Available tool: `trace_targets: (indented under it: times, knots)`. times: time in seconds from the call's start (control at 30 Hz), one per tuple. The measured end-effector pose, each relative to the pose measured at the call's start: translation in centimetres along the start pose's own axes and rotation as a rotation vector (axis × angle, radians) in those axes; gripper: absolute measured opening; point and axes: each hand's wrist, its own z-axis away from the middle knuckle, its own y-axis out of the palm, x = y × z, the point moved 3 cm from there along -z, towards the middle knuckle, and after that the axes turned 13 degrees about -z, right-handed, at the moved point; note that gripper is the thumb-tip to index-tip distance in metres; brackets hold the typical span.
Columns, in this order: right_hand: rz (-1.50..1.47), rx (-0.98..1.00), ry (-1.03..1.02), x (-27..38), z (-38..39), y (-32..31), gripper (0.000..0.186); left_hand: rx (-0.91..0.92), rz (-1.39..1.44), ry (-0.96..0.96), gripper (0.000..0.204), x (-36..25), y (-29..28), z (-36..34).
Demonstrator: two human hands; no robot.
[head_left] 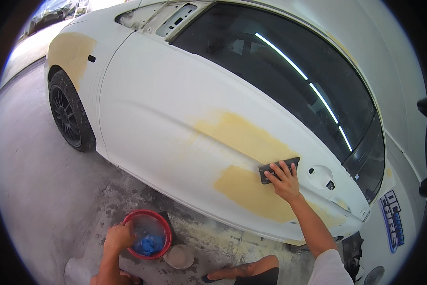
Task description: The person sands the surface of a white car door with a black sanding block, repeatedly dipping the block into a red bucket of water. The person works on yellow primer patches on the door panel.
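Note:
My right hand (pixel 286 183) holds a black sanding block (pixel 266 175), fingers spread over its face, against the door of a white car (pixel 147 95). Yellowish filler patches (pixel 237 133) cover the door above and below its crease around the block. To the right of the block is the door handle recess (pixel 322 177), with no handle fitted. My left hand (pixel 121 235) is curled at the left rim of a red bucket (pixel 169 236); its fingertips are partly hidden, so what it grips cannot be made out. Inside the bucket, a blue cloth (pixel 149 244) lies in cloudy water.
A translucent round container (pixel 179 257) stands right of the bucket on the wet, stained concrete floor (pixel 42 190). My bent leg (pixel 251 269) is close to the car's lower edge. The front wheel (pixel 67 111) is at left, under another filler patch (pixel 73 54). Dark side windows (pixel 280 76) lie above the door.

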Motion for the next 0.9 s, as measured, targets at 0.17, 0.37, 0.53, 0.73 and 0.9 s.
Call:
trace_targets:
  times: [0.17,0.37,0.53,0.73,0.9]
  knots:
    - [-0.186,0.061,0.002,4.5,-11.0,3.9,0.06,0.012,0.037,0.013,0.057,-1.2,0.5,-2.1]
    - [-0.088,0.01,-0.068,-0.1,-2.3,0.4,0.048,-0.039,0.184,0.18,0.056,-2.7,0.2,-1.8]
    - [-0.154,0.018,0.023,1.1,-4.7,0.8,0.047,0.015,-0.011,-0.065,0.058,-0.9,0.6,-1.1]
    - [-0.223,0.142,-0.016,4.1,-12.3,1.8,0.053,0.052,0.133,0.18,0.057,-3.9,1.6,-3.4]
    - [-0.077,0.012,0.011,0.1,-2.9,-1.7,0.05,0.011,0.112,0.023,0.056,-0.5,0.5,-0.8]
